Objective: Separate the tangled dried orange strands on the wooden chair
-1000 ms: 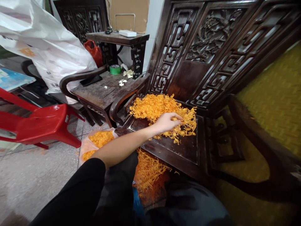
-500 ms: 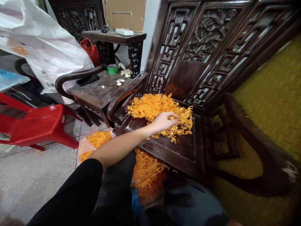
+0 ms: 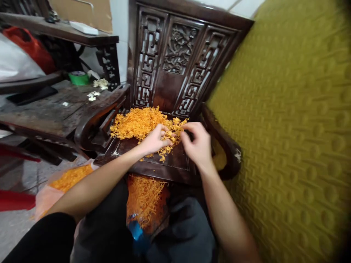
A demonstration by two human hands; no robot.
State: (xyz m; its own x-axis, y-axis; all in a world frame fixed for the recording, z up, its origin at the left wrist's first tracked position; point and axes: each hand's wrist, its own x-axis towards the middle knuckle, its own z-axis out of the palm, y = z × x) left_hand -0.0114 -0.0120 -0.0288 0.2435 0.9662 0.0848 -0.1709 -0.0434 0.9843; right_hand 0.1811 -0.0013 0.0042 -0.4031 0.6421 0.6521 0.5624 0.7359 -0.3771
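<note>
A person in a black sleeve works over an orange heap of fine, stringy pieces on the seat of a dark wooden chair, its carved back rising at 12 o'clock. Taking the hands as the centre of the dial, the heap lies at 10 o'clock. The left hand has its fingers curled around loose strands at the heap's thinner edge. The right hand faces it at 3 o'clock, thumb and forefinger narrowed at the same strands, though blur makes it hard to say whether they grip any.

Below the front of the seat, at 7 o'clock, lies a tangle of orange stalks, with a shiny blue item beneath them. At 8 o'clock, a pale pink plastic bag holds more orange pieces, just beside a red plastic piece. At 10 o'clock, a worn wooden surface bears a roll of green tape, small white pieces and a flat black object. A yellow-green textured surface fills 3 o'clock.
</note>
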